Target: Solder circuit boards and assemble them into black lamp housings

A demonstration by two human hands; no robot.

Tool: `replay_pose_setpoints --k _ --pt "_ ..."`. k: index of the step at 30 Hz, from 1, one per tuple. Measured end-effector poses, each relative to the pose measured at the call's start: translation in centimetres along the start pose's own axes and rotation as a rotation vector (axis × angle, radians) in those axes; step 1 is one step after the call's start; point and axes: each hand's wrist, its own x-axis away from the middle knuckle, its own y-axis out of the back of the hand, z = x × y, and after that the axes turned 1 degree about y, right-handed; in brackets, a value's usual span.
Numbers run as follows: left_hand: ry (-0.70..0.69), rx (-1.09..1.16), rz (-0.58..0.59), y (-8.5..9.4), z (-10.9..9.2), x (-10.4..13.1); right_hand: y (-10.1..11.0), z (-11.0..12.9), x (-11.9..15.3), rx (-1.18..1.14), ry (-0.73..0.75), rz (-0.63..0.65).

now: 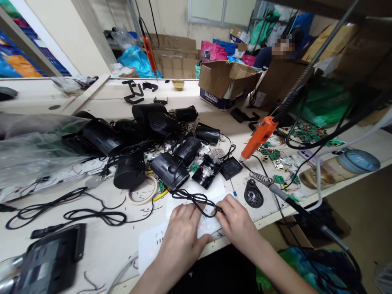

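"Where's the black cord [196, 198]?"

"Looped by the far edge of the white power strip [152, 245], its end at the right hand [235, 216], whose fingers look pinched on it. The left hand [183, 228] lies across the strip; whether it grips, I can't tell."

"Which step?"

"Plugging in or unplugging, I'd judge. Next calls for a steady strip and a straight hold."

"Beyond?"

"An opened black housing [208, 171] on the bench [105, 247]."

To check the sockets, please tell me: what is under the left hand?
Under the left hand is a white power strip, visible on both sides; its covered middle cannot be seen.
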Motion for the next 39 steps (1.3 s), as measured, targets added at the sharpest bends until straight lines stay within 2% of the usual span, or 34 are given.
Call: replay_pose_setpoints --k 11,24,27,33,36,39 --pt "0.044 0.029 0.005 -0.2 0.0 0.1 -0.2 -0.2 0.2 -0.121 -0.019 -0.071" --pt "0.067 -0.008 0.013 -0.4 0.0 -0.3 -0.3 -0.2 0.0 -0.160 0.060 -0.183" --pt "0.070 -0.014 0.004 -0.3 0.1 -0.4 0.4 -0.5 -0.5 -0.209 0.039 -0.110" --pt "0.058 -0.021 -0.010 -0.2 0.2 -0.2 3.4 -1.5 -2.1 -0.327 -0.086 0.191" --pt "0.042 -0.024 -0.033 -0.3 0.2 0.0 4.1 -1.8 -2.1 -0.323 -0.083 0.235" --pt "0.036 -0.030 -0.042 -0.3 0.1 0.0 3.7 -2.0 -1.5 -0.292 -0.034 0.262"
